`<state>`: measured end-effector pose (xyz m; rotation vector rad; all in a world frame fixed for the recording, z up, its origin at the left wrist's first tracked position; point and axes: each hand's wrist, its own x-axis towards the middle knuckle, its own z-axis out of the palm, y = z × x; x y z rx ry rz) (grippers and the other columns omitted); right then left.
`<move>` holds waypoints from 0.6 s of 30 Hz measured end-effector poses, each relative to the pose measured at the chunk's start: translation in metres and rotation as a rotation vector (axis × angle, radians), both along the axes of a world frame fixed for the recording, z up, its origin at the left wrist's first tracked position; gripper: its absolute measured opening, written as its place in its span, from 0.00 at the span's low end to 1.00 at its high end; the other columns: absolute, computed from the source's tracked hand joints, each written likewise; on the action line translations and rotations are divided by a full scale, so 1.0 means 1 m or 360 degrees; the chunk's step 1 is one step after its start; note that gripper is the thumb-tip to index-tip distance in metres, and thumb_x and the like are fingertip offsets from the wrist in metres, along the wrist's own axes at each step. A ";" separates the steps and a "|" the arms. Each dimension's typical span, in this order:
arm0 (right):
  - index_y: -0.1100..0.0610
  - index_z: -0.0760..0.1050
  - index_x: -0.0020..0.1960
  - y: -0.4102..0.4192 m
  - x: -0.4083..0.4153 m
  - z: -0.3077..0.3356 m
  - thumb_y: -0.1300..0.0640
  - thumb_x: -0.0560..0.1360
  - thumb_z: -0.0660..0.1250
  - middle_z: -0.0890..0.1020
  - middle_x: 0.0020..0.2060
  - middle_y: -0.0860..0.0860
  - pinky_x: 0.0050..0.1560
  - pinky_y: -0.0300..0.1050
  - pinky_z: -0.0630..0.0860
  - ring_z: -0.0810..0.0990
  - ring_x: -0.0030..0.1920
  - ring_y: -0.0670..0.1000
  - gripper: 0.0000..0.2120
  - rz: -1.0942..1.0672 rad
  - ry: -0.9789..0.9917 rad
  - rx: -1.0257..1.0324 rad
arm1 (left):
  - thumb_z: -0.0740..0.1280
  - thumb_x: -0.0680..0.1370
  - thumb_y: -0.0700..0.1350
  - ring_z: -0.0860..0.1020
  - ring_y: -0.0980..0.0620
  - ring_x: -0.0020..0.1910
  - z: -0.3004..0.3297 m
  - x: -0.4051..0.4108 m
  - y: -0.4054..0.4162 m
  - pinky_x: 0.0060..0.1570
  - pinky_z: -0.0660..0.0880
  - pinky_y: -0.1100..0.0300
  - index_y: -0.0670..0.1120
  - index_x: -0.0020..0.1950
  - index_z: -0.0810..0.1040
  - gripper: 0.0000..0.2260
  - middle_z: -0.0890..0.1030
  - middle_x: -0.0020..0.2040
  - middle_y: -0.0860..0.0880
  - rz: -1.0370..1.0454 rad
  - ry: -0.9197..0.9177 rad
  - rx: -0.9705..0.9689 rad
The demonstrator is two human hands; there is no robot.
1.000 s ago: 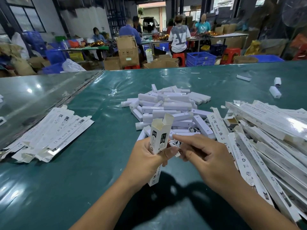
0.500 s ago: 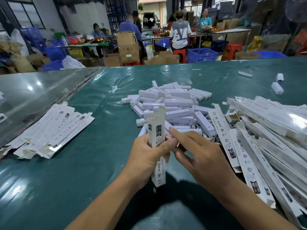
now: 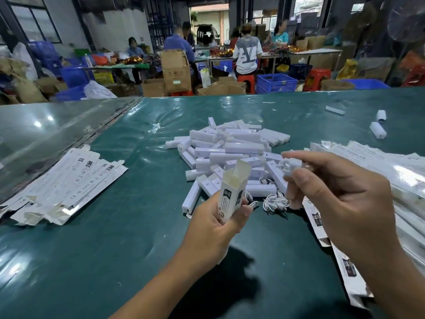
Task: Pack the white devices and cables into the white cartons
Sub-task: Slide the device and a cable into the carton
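Head view. The left hand [image 3: 215, 223], at 6 o'clock of the frame, grips a slim white printed cardboard carton [image 3: 232, 192], held nearly upright with its top flaps open. The right hand [image 3: 345, 196], at 4 o'clock, is raised above the table; its thumb and forefinger pinch a small coiled white cable [image 3: 291, 162], held clear of the carton's mouth, toward 2 o'clock from it. Beyond both hands, at the frame's centre, lies a loose heap of white oblong plastic devices [image 3: 230, 150] on the green plastic-covered table [image 3: 103, 238]. Further white cables [image 3: 273, 202] lie at the heap's near edge, just right of the carton. A stack of flattened white cartons [image 3: 69, 183] rests at 9 o'clock; a second, larger pile of flat cartons [image 3: 391, 171] spreads at 3 o'clock. Seated workers [image 3: 247, 51] occupy the background at 12 o'clock.
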<state>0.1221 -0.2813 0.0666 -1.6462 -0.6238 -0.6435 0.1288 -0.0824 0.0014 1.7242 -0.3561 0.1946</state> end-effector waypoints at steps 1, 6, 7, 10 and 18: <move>0.47 0.84 0.55 0.003 -0.003 0.006 0.50 0.77 0.68 0.83 0.33 0.48 0.35 0.39 0.78 0.81 0.29 0.51 0.09 0.0011 0.0010 -0.0042 | 0.69 0.76 0.60 0.74 0.56 0.35 -0.001 0.000 -0.001 0.38 0.75 0.56 0.54 0.50 0.79 0.11 0.78 0.37 0.51 -0.0012 -0.0006 0.0022; 0.50 0.85 0.54 0.016 -0.006 0.034 0.49 0.77 0.69 0.80 0.38 0.35 0.41 0.27 0.71 0.80 0.38 0.39 0.09 -0.0150 -0.0166 -0.0771 | 0.69 0.75 0.66 0.70 0.58 0.35 -0.005 -0.003 -0.006 0.35 0.69 0.61 0.56 0.48 0.77 0.15 0.75 0.36 0.57 -0.0040 -0.0055 0.0079; 0.51 0.85 0.54 0.018 -0.004 0.041 0.49 0.78 0.68 0.81 0.40 0.36 0.42 0.27 0.70 0.79 0.40 0.39 0.10 -0.0185 -0.0211 -0.0942 | 0.69 0.74 0.67 0.70 0.58 0.35 -0.005 -0.003 -0.006 0.36 0.69 0.62 0.56 0.48 0.77 0.15 0.75 0.36 0.57 -0.0037 -0.0066 0.0086; 0.51 0.85 0.51 0.021 0.001 0.062 0.46 0.80 0.65 0.82 0.41 0.44 0.45 0.34 0.71 0.78 0.41 0.44 0.13 -0.0123 -0.0119 -0.1326 | 0.70 0.75 0.61 0.70 0.61 0.34 -0.004 -0.003 -0.006 0.35 0.68 0.67 0.54 0.48 0.77 0.12 0.75 0.36 0.58 -0.0059 -0.0065 0.0060; 0.46 0.72 0.51 0.029 0.004 0.070 0.46 0.75 0.58 0.79 0.34 0.43 0.39 0.43 0.72 0.75 0.38 0.46 0.09 -0.0069 0.0040 -0.1651 | 0.69 0.77 0.59 0.66 0.57 0.35 -0.003 -0.005 -0.007 0.35 0.66 0.63 0.54 0.49 0.77 0.10 0.73 0.35 0.53 -0.0086 -0.0092 0.0081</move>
